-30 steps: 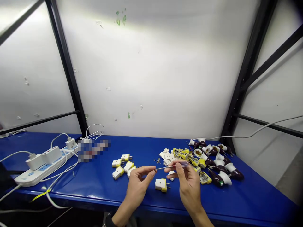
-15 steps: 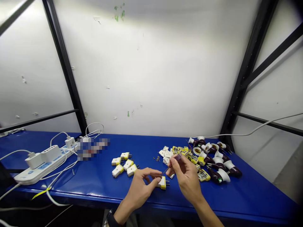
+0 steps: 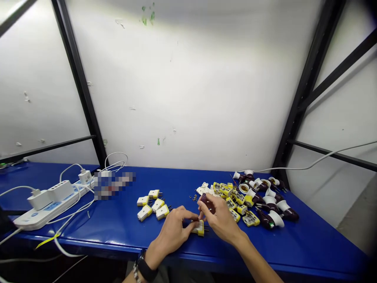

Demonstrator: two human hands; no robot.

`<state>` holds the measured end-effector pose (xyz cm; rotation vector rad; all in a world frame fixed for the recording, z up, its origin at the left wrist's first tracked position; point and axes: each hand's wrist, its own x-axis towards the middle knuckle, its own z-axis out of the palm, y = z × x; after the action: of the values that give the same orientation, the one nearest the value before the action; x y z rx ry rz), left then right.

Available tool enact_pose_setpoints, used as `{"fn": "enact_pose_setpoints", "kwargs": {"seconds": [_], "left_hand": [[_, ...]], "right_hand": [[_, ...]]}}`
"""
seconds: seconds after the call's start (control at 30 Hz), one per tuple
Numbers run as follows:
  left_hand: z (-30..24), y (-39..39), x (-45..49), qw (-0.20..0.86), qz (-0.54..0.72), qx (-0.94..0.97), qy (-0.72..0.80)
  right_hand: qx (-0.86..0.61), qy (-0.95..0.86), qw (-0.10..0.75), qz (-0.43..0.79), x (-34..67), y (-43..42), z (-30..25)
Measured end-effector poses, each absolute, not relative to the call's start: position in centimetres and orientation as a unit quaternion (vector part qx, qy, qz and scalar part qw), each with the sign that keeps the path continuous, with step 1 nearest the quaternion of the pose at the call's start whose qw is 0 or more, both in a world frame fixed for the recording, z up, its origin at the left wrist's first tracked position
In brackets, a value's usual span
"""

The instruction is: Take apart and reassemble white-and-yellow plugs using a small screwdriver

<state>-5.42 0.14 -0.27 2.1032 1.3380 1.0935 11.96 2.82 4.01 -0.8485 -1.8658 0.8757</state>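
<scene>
A yellow-and-white plug (image 3: 200,228) lies on the blue table, its prongs pointing right. My left hand (image 3: 178,227) grips this plug from the left between thumb and fingers. Above it, my right hand (image 3: 218,216) is closed round the dark purple handle of a screwdriver (image 3: 204,197), which stands nearly upright over the plug. Fingers hide the screwdriver's tip and most of its shaft. Left of my hands sit several similar plugs (image 3: 157,205). Small brass screws (image 3: 194,197) are scattered behind my right hand, near some white covers (image 3: 203,189).
Open yellow plug halves (image 3: 251,218) are heaped on the right. Beyond them lie several dark purple and white lamp holders (image 3: 269,218). A white power strip (image 3: 38,220) with cables runs along the left. Black shelf posts (image 3: 79,82) frame the white back wall.
My right hand has moved left and tipped the screwdriver from a slant to nearly upright over the plug. My left hand stays on the plug.
</scene>
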Motion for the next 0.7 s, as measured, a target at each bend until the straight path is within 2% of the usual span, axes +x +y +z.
{"fn": "enact_pose_setpoints", "kwargs": {"seconds": [0.1,0.27,0.5,0.7], "left_hand": [[0.03,0.05,-5.4,0.223,0.412,0.747,0.471],[-0.43,0.49,-4.8,0.249,0.433,0.727,0.471],[-0.62,0.26,-4.89,0.202,0.389,0.769,0.466],[-0.06,0.14,-4.52,0.212,0.419,0.74,0.482]], "right_hand": [[-0.335,-0.76,0.425,0.36,11.7,3.13,3.9],[-0.366,-0.756,0.449,0.304,11.3,3.67,3.46],[-0.325,-0.743,0.455,0.367,11.4,3.16,3.56],[-0.365,-0.729,0.493,0.302,11.33,3.36,3.32]]}}
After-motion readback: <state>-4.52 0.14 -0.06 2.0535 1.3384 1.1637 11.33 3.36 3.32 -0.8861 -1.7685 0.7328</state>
